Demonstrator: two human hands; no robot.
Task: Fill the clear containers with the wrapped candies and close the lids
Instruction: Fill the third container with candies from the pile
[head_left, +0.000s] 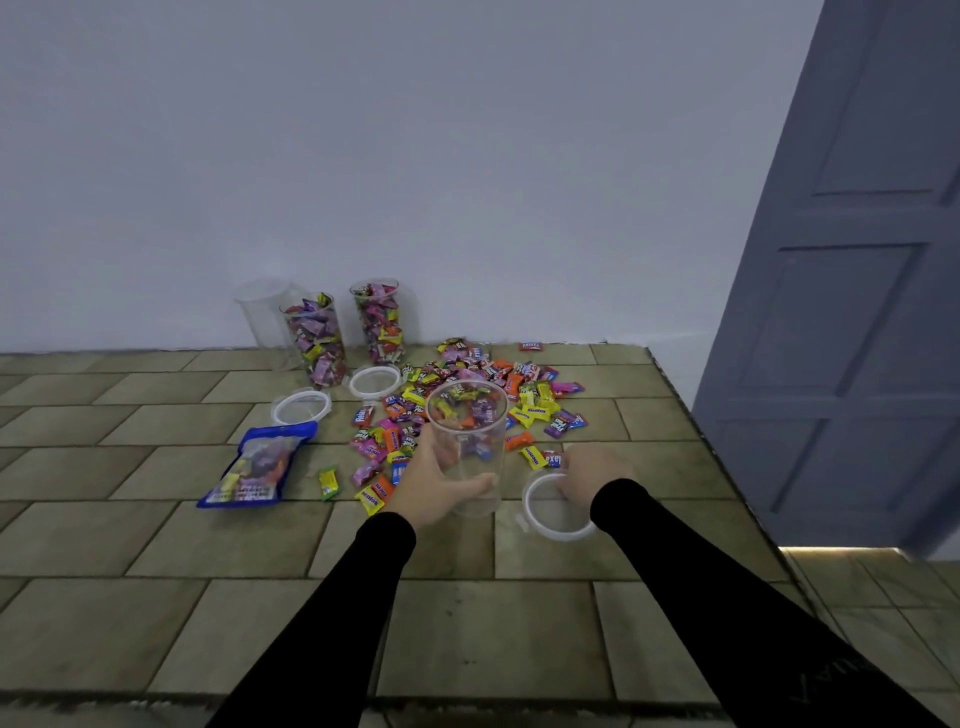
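The left hand (431, 480) gripped an empty clear container (467, 447) upright, steadying it for filling; the right hand (587, 467), fingers curled, touched its lid (558, 512) just beside, candies (467, 405) scattered beyond both

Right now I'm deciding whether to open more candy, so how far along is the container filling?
Two containers by the wall look full but stand open, their lids on the floor. The left hand grips an empty container; the right hand touches its lid. Another empty container waits by the wall. A large candy pile remains, and no lid is closed.
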